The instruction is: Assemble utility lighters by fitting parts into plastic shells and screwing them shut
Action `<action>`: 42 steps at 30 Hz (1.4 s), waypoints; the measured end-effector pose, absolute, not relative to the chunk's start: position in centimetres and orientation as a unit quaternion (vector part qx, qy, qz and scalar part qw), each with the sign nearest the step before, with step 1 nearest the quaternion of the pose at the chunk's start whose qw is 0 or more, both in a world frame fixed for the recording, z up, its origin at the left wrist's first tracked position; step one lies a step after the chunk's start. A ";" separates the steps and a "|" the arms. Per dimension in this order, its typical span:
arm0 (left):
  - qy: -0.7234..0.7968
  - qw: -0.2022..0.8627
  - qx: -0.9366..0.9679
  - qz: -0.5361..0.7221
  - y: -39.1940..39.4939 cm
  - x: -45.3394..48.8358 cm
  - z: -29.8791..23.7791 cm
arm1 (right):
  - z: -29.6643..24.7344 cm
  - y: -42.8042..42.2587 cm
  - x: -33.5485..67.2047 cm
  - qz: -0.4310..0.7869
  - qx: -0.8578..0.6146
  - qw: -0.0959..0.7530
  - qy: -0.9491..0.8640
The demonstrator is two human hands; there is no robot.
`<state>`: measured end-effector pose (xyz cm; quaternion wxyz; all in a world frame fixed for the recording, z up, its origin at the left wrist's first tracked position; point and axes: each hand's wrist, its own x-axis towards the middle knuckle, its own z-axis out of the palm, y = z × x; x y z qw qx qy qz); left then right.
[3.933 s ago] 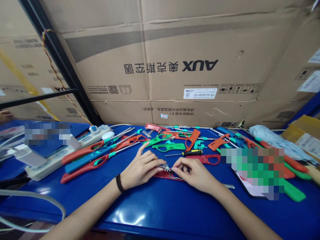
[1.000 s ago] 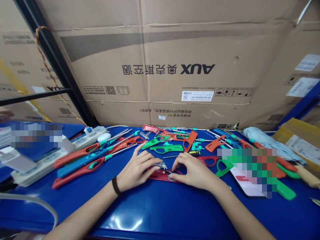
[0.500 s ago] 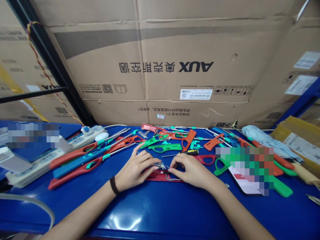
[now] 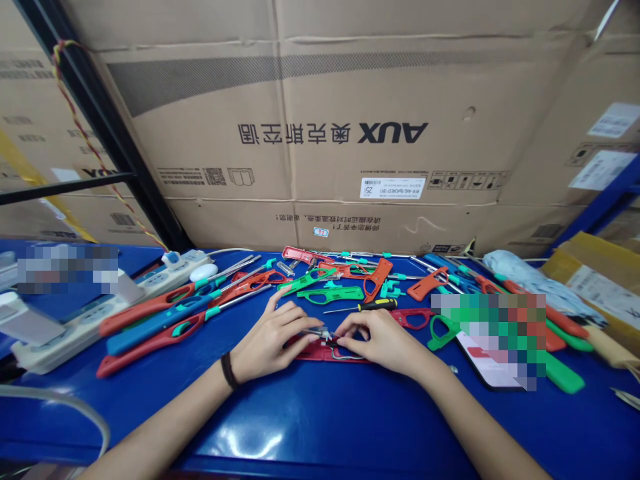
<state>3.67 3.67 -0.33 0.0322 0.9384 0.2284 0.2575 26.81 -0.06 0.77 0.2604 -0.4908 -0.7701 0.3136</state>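
Note:
At the middle of the blue table, my left hand (image 4: 273, 339) pinches a slim clear-and-silver lighter part (image 4: 316, 331) with a small white fitting at its end. My right hand (image 4: 380, 339) meets it from the right, thumb and forefinger closed at the white end; what lies between those fingertips is hidden. Beneath both hands is a red lighter handle shell (image 4: 345, 357) with thin wires and a small black piece in it. A yellow-and-black screwdriver (image 4: 379, 305) lies just behind my right hand.
Green handle shells (image 4: 331, 294) and orange shells (image 4: 379, 280) are strewn behind my hands. Long-necked lighters (image 4: 150, 340) lie at the left beside a white power strip (image 4: 95, 317). A phone (image 4: 487, 363) lies at the right near a blurred patch. Cardboard boxes (image 4: 320, 80) form the back wall.
My right fingertips have shifted slightly left, up to the white end of the lighter part. My left hand keeps its grip in nearly the same place.

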 end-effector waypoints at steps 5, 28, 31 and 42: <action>0.223 0.030 0.938 0.262 3.6 3.8 -0.2 | 1.1 -0.2 26.7 0.296 -0.488 0.263 -0.778; 0.214 0.005 0.943 0.254 3.9 3.7 -0.8 | 1.0 0.0 26.8 0.284 -0.478 0.267 -0.787; 0.214 0.004 0.944 0.252 3.9 3.7 -0.8 | 1.0 0.0 26.8 0.283 -0.479 0.267 -0.787; 0.224 0.011 0.940 0.256 3.9 3.5 -0.8 | 0.7 0.0 26.9 0.280 -0.477 0.252 -0.794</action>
